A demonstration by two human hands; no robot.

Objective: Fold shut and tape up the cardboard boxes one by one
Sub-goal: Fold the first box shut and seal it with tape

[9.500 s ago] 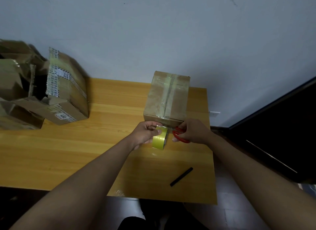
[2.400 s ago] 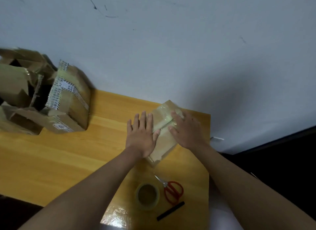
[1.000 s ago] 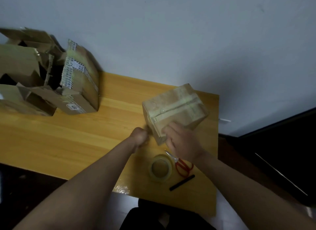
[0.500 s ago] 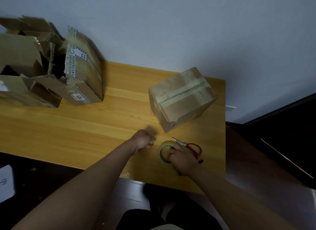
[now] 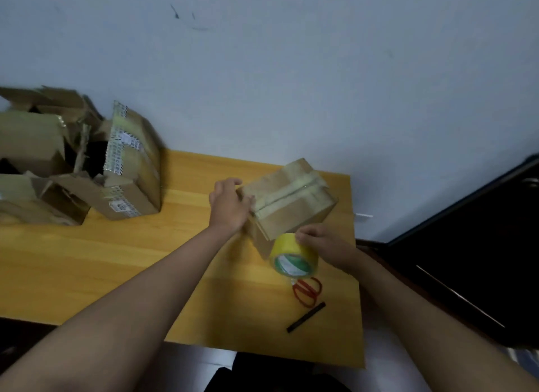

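Cardboard box [image 5: 291, 205], wooden table [image 5: 116, 260], pale wall [image 5: 291, 70]

1. A single head-worn wide-angle view looks forward and down from above the wooden table [image 5: 87, 263].
2. It faces the pale wall [image 5: 291, 70] filling the upper frame.
3. Both forearms enter from the lower edge, close to the lens.

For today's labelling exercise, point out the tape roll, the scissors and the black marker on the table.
tape roll [image 5: 287, 248]: head view, on its yellow outer band.
scissors [image 5: 306, 292]: head view, on the red handle loops.
black marker [image 5: 306, 317]: head view, midway along its barrel.
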